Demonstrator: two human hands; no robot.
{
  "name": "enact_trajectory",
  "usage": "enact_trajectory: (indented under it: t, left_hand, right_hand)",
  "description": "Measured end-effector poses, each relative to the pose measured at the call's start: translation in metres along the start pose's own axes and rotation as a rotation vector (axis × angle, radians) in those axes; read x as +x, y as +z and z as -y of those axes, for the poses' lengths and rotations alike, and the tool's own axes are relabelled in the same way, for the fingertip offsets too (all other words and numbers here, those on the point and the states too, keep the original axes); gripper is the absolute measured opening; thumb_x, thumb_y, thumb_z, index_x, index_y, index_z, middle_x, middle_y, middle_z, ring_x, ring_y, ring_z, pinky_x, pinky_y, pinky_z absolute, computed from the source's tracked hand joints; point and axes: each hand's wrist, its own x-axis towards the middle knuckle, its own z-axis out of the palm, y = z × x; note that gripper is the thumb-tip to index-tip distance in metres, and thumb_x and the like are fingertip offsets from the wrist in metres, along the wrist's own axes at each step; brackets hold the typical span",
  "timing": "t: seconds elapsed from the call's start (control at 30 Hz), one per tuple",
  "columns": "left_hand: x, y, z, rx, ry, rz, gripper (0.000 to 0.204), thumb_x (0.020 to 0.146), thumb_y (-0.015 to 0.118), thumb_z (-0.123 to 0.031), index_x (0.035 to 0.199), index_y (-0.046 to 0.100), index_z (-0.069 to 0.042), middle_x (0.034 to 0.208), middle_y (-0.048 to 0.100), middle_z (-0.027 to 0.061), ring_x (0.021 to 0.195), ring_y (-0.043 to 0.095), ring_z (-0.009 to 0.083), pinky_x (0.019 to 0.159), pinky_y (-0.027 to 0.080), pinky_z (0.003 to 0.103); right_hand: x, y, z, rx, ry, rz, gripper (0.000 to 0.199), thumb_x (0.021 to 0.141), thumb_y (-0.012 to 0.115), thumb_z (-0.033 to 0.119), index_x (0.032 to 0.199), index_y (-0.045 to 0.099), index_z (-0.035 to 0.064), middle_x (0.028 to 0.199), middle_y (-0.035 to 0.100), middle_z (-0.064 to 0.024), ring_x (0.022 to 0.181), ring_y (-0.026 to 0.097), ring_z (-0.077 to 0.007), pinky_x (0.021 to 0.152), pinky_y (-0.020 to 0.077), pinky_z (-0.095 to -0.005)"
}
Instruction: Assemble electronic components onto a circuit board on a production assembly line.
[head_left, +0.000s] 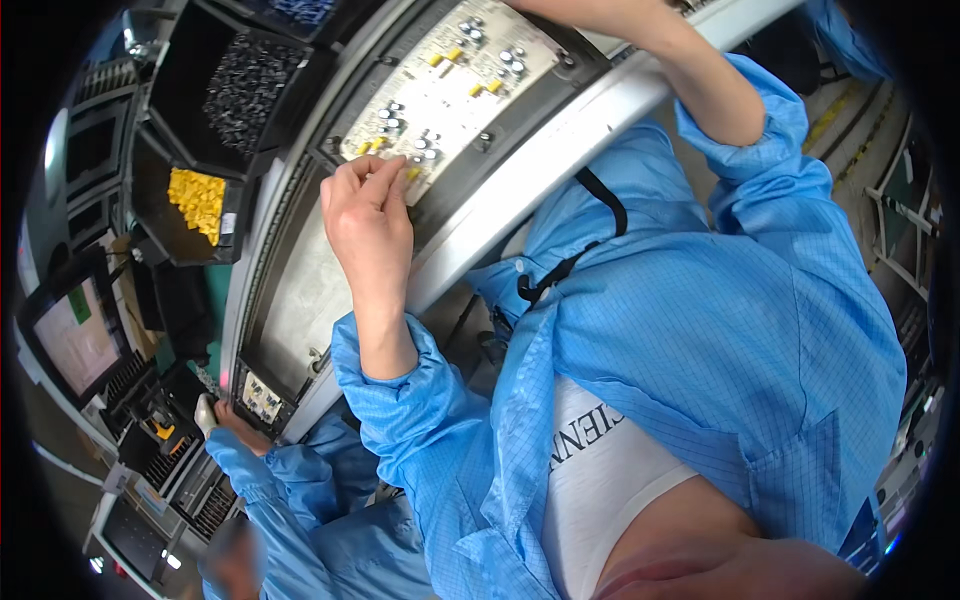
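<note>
A pale circuit board point(480, 130) lies in a black frame point(455, 185) on the line, carrying silver round-topped components point(510, 62) and small yellow block-shaped components point(485, 88). My left hand point(368, 205) is over the board's near left end, thumb and fingertips pinched together right beside a yellow component. Whatever sits between those fingertips is too small or hidden to make out. At the top edge, my right hand point(575, 12) reaches over the board's far right end. The picture's edge cuts off its fingers.
Left of the line stand black bins, one with yellow parts point(198, 205), one with dark parts point(250, 90), one with blue parts point(305, 10). A silver rail point(560, 165) runs along my front. At lower left, a co-worker's hand point(243, 430) is beside another board point(262, 397); a monitor point(78, 335) stands beyond.
</note>
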Motion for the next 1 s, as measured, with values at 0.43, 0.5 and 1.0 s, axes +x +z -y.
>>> enact_trajectory:
  t: [0.43,0.5,1.0]
  left_hand:
    - [0.150,-0.034,0.080,0.491,-0.090,-0.005,0.015,0.072,0.056,-0.002,0.080,0.068,0.001,0.091,0.065,0.0242,0.089,0.063,0.0393,0.079,0.051,0.045]
    - [0.154,-0.029,0.084,0.399,-0.130,-0.008,0.015,0.072,0.056,-0.002,0.077,0.070,0.001,0.083,0.066,0.0231,0.085,0.065,0.0384,0.078,0.052,0.045]
    - [0.138,-0.040,0.080,0.257,0.052,-0.057,0.012,0.079,0.064,-0.007,0.089,0.069,-0.003,0.089,0.063,0.0168,0.090,0.061,0.0356,0.079,0.049,0.042]
  right_hand:
    - [0.003,0.014,-0.033,-0.313,0.282,0.220,0.040,0.090,0.062,0.034,0.106,0.064,-0.0018,0.084,0.068,-0.0188,0.073,0.067,-0.0266,0.063,0.0498,-0.0360]
    - [-0.001,0.017,-0.043,-0.360,0.104,0.182,0.044,0.087,0.065,0.035,0.108,0.064,-0.0028,0.079,0.067,-0.0194,0.073,0.067,-0.0313,0.062,0.0515,-0.0368]
    - [0.024,0.044,0.022,-0.035,0.166,0.549,0.043,0.087,0.066,0.028,0.112,0.060,-0.0070,0.067,0.063,-0.0125,0.056,0.060,-0.0183,0.051,0.0454,-0.0322]
